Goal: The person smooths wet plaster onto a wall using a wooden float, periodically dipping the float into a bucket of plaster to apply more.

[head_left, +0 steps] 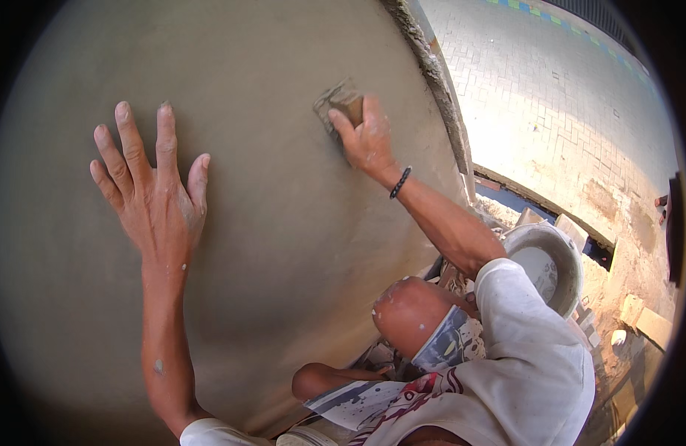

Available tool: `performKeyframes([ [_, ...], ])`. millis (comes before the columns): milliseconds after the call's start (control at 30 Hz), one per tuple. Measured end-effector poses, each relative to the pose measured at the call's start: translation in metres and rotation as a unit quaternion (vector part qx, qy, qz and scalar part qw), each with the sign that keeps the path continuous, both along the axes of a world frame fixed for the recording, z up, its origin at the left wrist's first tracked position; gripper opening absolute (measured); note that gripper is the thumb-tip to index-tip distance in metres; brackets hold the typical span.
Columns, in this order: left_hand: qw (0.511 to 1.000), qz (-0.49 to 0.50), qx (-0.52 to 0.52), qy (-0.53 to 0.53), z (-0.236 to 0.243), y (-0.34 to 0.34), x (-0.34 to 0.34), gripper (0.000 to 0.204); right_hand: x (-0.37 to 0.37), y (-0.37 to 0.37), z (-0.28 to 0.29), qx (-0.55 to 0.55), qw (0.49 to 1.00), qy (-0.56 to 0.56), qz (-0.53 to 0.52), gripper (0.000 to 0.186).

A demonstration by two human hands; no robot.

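Note:
A broad, smooth wall face of wet-looking grey plaster (261, 223) fills the left and middle of the view. My left hand (153, 178) is open against it, fingers spread wide and pointing up, with specks of plaster on the skin. Farther right, my right hand (366, 141) is closed around a small brownish-grey rubbing pad (339, 104). The pad looks smeared with cement and lies at the plaster surface; slight blur hides its exact kind. A dark beaded bracelet circles my right wrist.
A rough plaster edge (436, 70) bounds the wall on the right. Beside my right elbow stands a round grey bucket (578, 279), cement-coated inside. Wood pieces (646, 321) and rubble lie around it. Beyond a narrow ditch stretches sunlit paving (543, 97). My bent knee is close to the wall.

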State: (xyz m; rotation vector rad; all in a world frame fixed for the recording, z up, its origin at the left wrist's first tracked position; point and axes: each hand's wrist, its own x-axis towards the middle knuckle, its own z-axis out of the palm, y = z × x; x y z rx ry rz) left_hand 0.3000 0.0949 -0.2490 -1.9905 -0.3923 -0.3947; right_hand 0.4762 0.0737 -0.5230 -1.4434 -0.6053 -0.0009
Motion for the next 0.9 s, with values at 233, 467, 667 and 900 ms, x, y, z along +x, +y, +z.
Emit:
performKeyframes([
  [233, 0.995, 0.077, 0.055, 0.032, -0.002, 0.017, 0.051, 0.068, 0.028, 0.019, -0.142, 0.127, 0.925, 0.342, -0.103, 0.055],
  [467, 0.996, 0.050, 0.048, 0.049, 0.004, 0.025, 0.024, 0.067, 0.096, 0.019, -0.060, 0.037, 0.982, 0.178, -0.051, 0.055],
  [667, 0.996, 0.016, 0.028, 0.078, -0.002, 0.035, 0.057, 0.067, 0.057, 0.039, -0.121, 0.081, 0.962, 0.233, -0.118, 0.055],
  [900, 0.995, 0.067, 0.029, 0.073, 0.008, 0.022, 0.050, 0.065, 0.105, 0.009, 0.014, 0.107, 0.988, 0.101, -0.045, 0.045],
])
